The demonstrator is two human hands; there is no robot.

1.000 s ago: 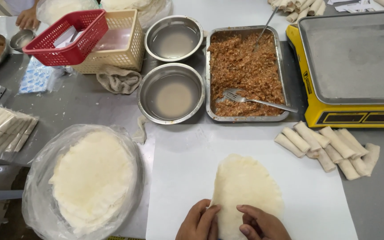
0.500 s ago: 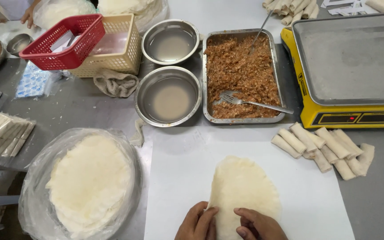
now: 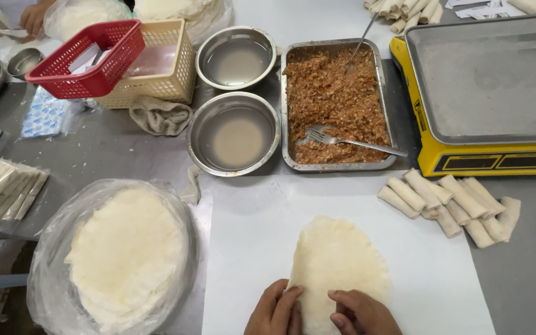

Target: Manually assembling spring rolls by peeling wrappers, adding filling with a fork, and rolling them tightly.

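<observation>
Pressing down on the near edge of a round wrapper, both hands work at six o'clock in the head view. The left hand lies with fingers flat and spread on the wrapper's near left rim; the right hand has its fingers curled down onto the near right rim, fingertips on the dough. Neither hand is gripping anything; both are simply laid on the sheet. The wrapper lies flat and unfilled on a white sheet spread over the bench.

Judging from this, the roll in hand is at its very start: the wrapper is laid out but carries no filling and shows no fold. A tray of minced filling at twelve o'clock is well stocked, with a fork resting in it. Two steel bowls of cloudy liquid stand just left of the tray. A pile of finished rolls lies at two o'clock, in front of a yellow scale, so a share of the work is done. At eight o'clock a thick stack of wrappers sits in a plastic bag, so plenty seems left. Another person's hands show at the far left corner.
</observation>
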